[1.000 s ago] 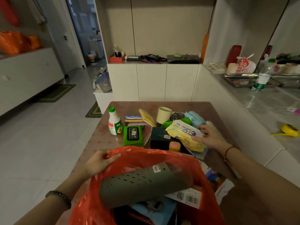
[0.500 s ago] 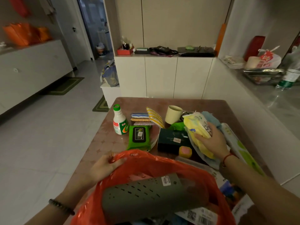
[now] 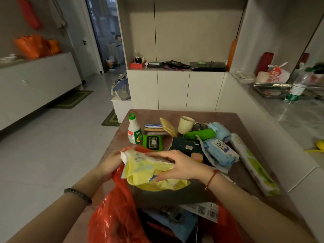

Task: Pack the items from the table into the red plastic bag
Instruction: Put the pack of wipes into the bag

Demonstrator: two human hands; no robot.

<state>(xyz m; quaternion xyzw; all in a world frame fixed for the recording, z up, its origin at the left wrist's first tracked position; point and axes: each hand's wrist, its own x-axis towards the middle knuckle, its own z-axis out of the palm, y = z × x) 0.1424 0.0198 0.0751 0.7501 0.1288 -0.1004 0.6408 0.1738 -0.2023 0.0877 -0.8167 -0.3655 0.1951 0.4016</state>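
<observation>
The red plastic bag (image 3: 112, 213) stands open at the table's near edge, with a grey perforated item (image 3: 175, 193) and other goods inside. My right hand (image 3: 182, 165) grips a yellow wipes pack (image 3: 149, 171) right over the bag's mouth. My left hand (image 3: 110, 163) holds the bag's far left rim and touches the pack's end. On the table behind lie a blue wipes pack (image 3: 219, 151), a dark box (image 3: 185, 144), a green wipes pack (image 3: 152, 142), a white bottle (image 3: 134, 132), sponges (image 3: 154, 128), a cream cup (image 3: 185, 124), a green tube (image 3: 199, 134) and a long roll (image 3: 254, 165).
The brown table (image 3: 217, 118) stands between a white counter (image 3: 298, 120) on the right and open floor on the left. White cabinets (image 3: 175, 88) stand behind it. A plastic water bottle (image 3: 298, 88) and a metal rack (image 3: 270, 86) are on the counter.
My right hand picked the yellow wipes pack off the pile and carried it left and towards me, over the bag's mouth. The blue wipes pack underneath is now uncovered. My left hand stayed on the rim.
</observation>
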